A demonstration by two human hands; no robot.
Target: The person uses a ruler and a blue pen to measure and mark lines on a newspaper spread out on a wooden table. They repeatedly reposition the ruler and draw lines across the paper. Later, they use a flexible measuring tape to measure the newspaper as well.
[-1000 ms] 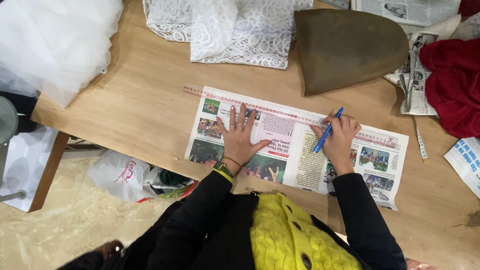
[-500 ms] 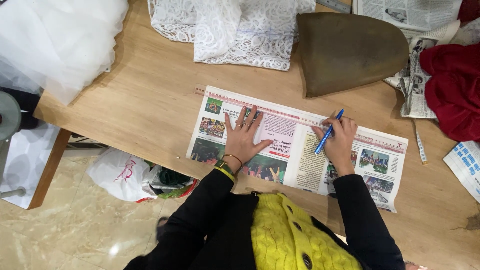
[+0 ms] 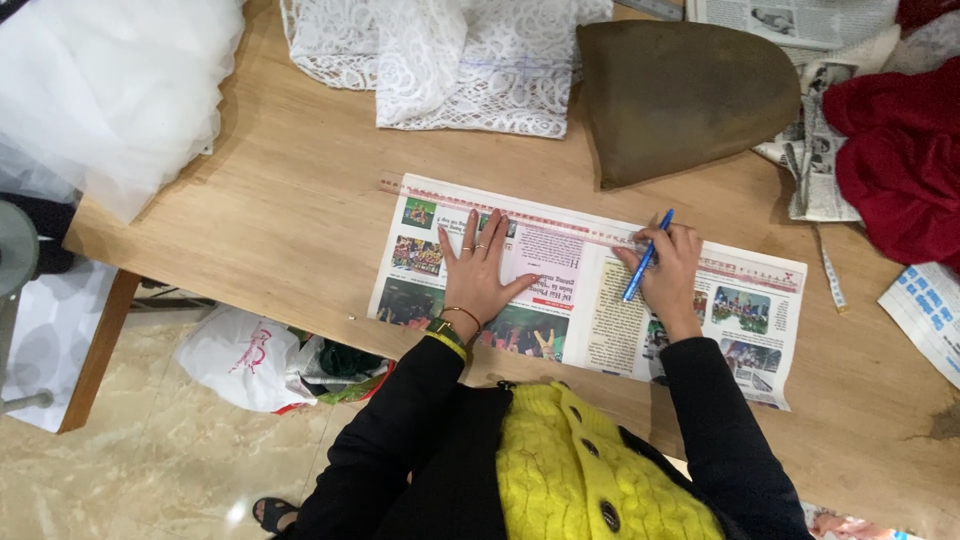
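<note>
We see the right hand (image 3: 668, 275) clenched around a blue pen (image 3: 648, 256), tip down on the newspaper (image 3: 590, 320) beneath, its long axis slanting up and away. Leftward, the left hand (image 3: 480, 270) lies released, flat on that sheet. Beyond spreads the wooden table (image 3: 280, 220), then white lace (image 3: 450, 60).

A printed newspaper sheet (image 3: 590, 290) lies on the wooden tabletop (image 3: 290, 210). The left hand (image 3: 478, 268) lies flat on it. At three o'clock of that, the right hand (image 3: 668, 270) holds a blue pen (image 3: 647, 256). White lace fabric (image 3: 450, 60) lies at twelve o'clock, a brown dome-shaped form (image 3: 680, 95) at one.
</note>
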